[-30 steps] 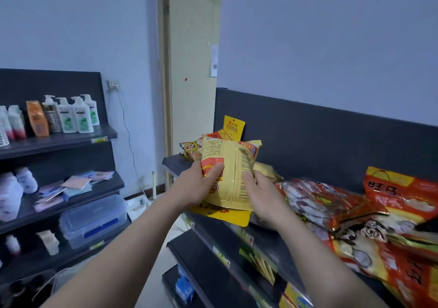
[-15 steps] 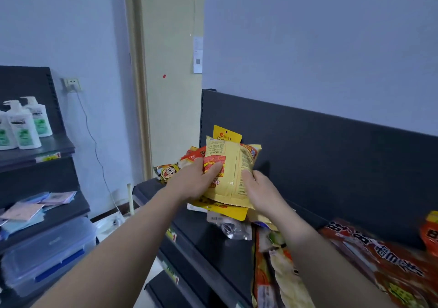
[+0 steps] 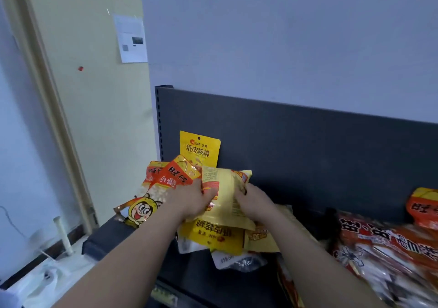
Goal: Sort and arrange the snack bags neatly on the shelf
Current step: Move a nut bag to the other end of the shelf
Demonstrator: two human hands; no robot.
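Observation:
Both my hands hold a pale yellow snack bag point(image 3: 225, 189) at the left end of the dark shelf point(image 3: 106, 239). My left hand point(image 3: 189, 199) grips its left edge, my right hand point(image 3: 251, 201) grips its right edge. Behind it a yellow walnut bag point(image 3: 199, 149) stands upright against the back panel. To the left leans an orange bag with a cartoon face point(image 3: 151, 194). Under my hands lie more yellow bags point(image 3: 213, 236) and a grey-white packet point(image 3: 237, 261).
Large red and orange snack bags point(image 3: 379, 248) are piled on the shelf to the right. The dark back panel point(image 3: 308, 153) rises behind the bags. A door frame point(image 3: 47, 118) and floor with a white object point(image 3: 47, 274) lie to the left, past the shelf's end.
The view has swung right and closer to the shelf end. My hands have carried the pale yellow bag down and in toward the upright yellow bag, and its top is now crumpled.

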